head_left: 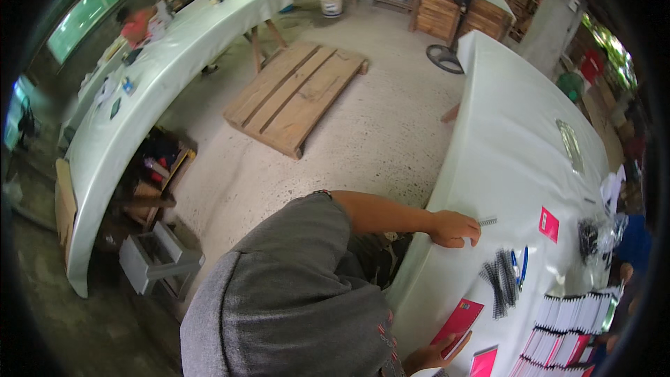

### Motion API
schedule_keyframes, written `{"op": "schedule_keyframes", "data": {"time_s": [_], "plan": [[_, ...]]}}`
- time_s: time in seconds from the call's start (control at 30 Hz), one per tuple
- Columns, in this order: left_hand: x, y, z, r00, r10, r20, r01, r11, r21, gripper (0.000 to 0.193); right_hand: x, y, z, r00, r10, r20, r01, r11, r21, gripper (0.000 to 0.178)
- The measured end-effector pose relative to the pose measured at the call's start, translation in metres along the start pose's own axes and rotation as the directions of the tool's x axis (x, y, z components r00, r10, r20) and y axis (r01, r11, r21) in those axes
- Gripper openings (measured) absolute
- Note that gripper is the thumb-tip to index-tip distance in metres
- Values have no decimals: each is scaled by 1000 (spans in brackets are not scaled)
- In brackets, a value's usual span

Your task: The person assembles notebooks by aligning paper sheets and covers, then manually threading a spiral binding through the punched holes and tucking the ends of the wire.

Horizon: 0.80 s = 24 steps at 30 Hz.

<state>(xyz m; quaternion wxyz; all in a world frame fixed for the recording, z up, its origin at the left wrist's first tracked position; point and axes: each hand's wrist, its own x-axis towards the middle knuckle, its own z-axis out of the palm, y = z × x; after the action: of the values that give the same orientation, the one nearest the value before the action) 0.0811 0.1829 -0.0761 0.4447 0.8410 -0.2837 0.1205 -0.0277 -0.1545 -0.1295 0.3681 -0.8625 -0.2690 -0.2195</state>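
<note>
My left hand point(455, 229) rests on the white-covered table with its fingers curled around one end of a dark spiral binding coil point(488, 222), whose other end sticks out beyond the fingertips. Nearer my body, my right hand point(427, 357) grips a pink-covered booklet point(460, 320) at its edge, tilted above the table. To the right lies a loose heap of black binding coils point(500, 283), and beside it are blue-handled pliers point(520, 267). Another pink booklet point(484, 361) lies close to my right hand.
Stacked spiral-bound notebooks point(572, 313) fill the table's lower right. A pink card point(548, 225) and a clear plastic bag point(601, 237) lie beyond the coils. Leftward, a wooden pallet point(296, 94) and a grey step stool point(159, 260) stand on the floor. Another person point(138, 26) is at the far table.
</note>
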Motion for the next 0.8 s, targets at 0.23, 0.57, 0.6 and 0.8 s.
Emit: {"op": "schedule_keyframes", "data": {"time_s": [0.23, 0.57, 0.6, 0.8], "plan": [[7, -13, 11, 1000, -20, 24, 22, 995, -100, 40, 35, -50, -24, 841, 536, 74, -541, 829, 145, 41], [-4, -3, -5, 884, 270, 382, -353, 921, 164, 20, 47, -86, -12, 832, 549, -77, -472, 776, 419, 42], [-6, 6, -10, 903, 279, 327, -374, 886, 275, 18, 47, -86, -10, 830, 555, -54, -458, 733, 503, 42], [29, 55, 8, 994, 69, 82, -54, 983, -174, 24, 24, -56, -13, 787, 605, -119, -510, 748, 425, 46]]}}
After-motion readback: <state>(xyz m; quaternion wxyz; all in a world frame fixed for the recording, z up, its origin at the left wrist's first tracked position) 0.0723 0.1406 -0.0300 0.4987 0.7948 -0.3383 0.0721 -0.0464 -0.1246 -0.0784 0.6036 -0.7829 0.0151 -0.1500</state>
